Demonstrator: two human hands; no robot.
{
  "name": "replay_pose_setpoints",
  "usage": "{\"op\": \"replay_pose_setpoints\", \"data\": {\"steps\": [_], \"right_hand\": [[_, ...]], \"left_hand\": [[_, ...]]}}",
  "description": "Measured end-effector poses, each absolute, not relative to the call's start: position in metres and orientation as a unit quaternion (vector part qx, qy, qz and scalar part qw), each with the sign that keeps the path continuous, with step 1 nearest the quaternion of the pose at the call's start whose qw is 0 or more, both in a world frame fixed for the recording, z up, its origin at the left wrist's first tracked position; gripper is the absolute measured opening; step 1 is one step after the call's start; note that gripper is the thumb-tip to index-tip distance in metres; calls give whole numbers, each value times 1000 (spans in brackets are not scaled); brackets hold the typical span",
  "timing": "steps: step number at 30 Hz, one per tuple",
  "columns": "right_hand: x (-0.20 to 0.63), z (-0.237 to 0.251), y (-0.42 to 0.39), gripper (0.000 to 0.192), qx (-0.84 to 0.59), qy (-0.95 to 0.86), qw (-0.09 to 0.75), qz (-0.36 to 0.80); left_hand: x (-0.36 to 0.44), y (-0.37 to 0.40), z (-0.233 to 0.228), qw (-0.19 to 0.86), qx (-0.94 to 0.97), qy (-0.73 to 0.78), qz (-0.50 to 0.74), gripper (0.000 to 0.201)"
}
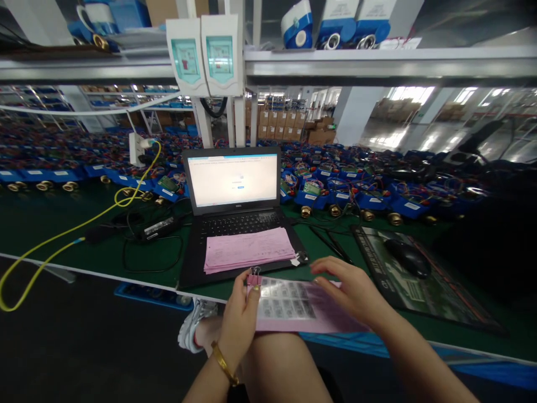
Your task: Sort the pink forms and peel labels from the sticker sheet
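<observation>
Head view of a seated person at a green desk (50,224). The left hand (240,313), a gold bracelet (223,364) at its wrist, grips the left edge of a clipped sheaf of pink papers (302,313) with the thumb on top, just below a pink binder clip (253,275) fastened at the sheaf's upper left corner. The right hand (354,291) lies open and flat on the right part of the same sheaf, fingers spread and pointing left. The top sheet carries a grid of small printed labels under a glossy surface. The sheaf sits above the person's lap, at the near edge of the desk and just in front of an open laptop (235,196). A second stack of pink forms (248,249) rests on the laptop's palm rest, covering part of the keyboard; the screen shows a pale page with small text. To the right, a black mouse (409,258) sits on a dark printed mouse pad (419,285). To the left, a power adapter (160,227) with black cords lies beside a yellow cable (62,238) that runs over the desk edge. Rows of blue meters (331,193) with brass fittings fill the back of the desk, and two white wall units (205,53) hang from an upright below a shelf (377,59).
</observation>
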State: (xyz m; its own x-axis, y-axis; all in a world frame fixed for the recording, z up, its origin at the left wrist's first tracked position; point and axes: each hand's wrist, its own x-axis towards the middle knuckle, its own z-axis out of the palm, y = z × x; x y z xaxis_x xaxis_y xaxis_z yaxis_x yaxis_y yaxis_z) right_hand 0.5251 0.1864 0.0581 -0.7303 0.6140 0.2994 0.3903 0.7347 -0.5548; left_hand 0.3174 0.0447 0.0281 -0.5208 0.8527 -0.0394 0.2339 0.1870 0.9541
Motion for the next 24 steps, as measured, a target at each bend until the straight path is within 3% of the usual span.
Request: {"op": "replay_pose_setpoints", "data": {"steps": [4,9,19,22,24], "right_hand": [[582,44,177,17,-326,-899,192,219],[603,31,162,33,-311,-917,150,200],[609,7,191,32,-325,-897,270,131],[632,8,228,47,-454,-826,334,-6],[648,7,256,67,-522,-789,312,-81]], "left_hand": [[313,36,28,175,461,738,460,59],[305,22,31,96,578,728,356,43],[302,18,19,79,576,737,344,23],[298,9,6,31,566,731,379,24],[292,0,-13,3,532,735,420,18]]}}
